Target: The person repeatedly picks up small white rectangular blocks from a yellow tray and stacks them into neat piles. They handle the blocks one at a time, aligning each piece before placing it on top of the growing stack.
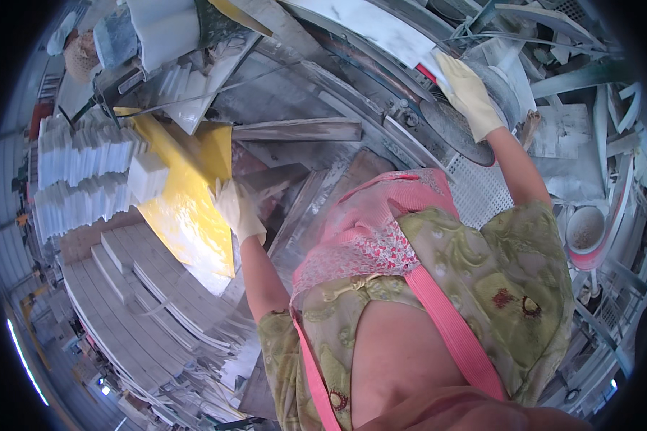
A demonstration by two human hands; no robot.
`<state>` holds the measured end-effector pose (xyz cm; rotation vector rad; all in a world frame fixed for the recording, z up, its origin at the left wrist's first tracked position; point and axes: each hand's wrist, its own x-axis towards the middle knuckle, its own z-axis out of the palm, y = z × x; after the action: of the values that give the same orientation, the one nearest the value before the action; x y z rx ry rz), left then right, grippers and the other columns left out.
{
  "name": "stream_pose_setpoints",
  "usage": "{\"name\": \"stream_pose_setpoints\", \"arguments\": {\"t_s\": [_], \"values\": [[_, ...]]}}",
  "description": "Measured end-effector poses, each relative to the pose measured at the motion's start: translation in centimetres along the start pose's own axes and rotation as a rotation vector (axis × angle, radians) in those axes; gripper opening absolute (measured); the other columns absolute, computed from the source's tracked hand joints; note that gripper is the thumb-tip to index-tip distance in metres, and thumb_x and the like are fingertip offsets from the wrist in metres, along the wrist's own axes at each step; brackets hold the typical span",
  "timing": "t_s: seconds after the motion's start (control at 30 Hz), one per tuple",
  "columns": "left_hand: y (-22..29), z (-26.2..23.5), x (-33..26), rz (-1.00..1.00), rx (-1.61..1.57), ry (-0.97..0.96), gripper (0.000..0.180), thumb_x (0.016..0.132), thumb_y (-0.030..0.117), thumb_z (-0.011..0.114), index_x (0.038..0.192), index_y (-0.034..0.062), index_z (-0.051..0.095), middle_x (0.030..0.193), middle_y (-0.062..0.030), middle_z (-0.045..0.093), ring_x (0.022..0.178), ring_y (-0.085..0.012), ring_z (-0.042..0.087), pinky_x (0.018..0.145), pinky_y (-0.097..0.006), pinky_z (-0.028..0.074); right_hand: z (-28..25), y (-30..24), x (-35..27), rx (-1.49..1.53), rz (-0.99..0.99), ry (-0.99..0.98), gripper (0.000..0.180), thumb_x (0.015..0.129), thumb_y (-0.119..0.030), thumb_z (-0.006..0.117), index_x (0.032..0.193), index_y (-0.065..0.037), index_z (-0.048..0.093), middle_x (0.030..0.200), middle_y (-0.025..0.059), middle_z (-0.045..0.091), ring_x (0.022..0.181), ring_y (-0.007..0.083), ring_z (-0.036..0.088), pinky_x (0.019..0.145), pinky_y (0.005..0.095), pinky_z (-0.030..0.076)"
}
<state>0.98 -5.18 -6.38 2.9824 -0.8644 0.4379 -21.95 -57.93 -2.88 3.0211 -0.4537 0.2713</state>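
Both my hands wear pale cream gloves. My right hand [470, 95] is at the near end of a long white marbled slab [370, 25], its fingers along the slab's end. A small red patch [425, 72] shows at the slab's corner, just beside the fingers. Below that wrist lies a dark, round-edged disc-like part [456, 133]. Over at the left, my left hand [237, 210] has its fingers apart at the right edge of a glossy yellow sheet [187, 194]. Nothing can be seen held in it. A grey-brown board [274, 179] lies close to its fingers.
Stacks of thin white tiles [86, 169] stand left of the yellow sheet. Long grey strips [133, 302] are piled below it. A wooden bar [298, 130] lies ahead. Scrap pieces [568, 129] and a round bucket [586, 230] crowd the right side.
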Motion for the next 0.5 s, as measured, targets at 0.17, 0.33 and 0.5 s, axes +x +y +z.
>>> {"name": "stream_pose_setpoints", "arguments": {"t_s": [0.17, 0.33, 0.5], "values": [[0.4, -0.5, -0.1, -0.023, -0.061, -0.012, 0.021, 0.088, 0.013, 0.053, 0.086, 0.0004, 0.07, 0.101, -0.0155, 0.071, 0.117, -0.0354, 0.059, 0.114, -0.049, 0.033, -1.2, 0.4, 2.2, -0.125, -0.168, 0.13, 0.069, 0.086, -0.022, 0.067, 0.147, -0.003, 0.041, 0.147, 0.0171, 0.049, 0.139, 0.0283, 0.044, 0.118, 0.0423, 0.032], [0.5, -1.0, -0.1, 0.014, -0.046, 0.067, 0.019, 0.088, 0.011, 0.053, 0.088, 0.0, 0.069, 0.099, -0.0153, 0.07, 0.115, -0.0362, 0.06, 0.112, -0.051, 0.035, -0.7, -1.5, 4.3, -0.13, -0.218, -0.01, 0.076, 0.085, -0.026, 0.07, 0.148, -0.001, 0.036, 0.151, 0.0164, 0.043, 0.142, 0.0274, 0.039, 0.12, 0.0412, 0.029], [0.4, -0.8, 0.0, -0.019, -0.057, 0.053, 0.018, 0.087, 0.011, 0.054, 0.09, -0.0001, 0.069, 0.099, -0.0158, 0.07, 0.114, -0.037, 0.061, 0.112, -0.052, 0.035, 0.7, -1.4, 6.3, -0.153, -0.239, -0.021, 0.073, 0.09, -0.028, 0.065, 0.149, 0.0, 0.033, 0.155, 0.0166, 0.037, 0.145, 0.0285, 0.033, 0.121, 0.0411, 0.026]]}}
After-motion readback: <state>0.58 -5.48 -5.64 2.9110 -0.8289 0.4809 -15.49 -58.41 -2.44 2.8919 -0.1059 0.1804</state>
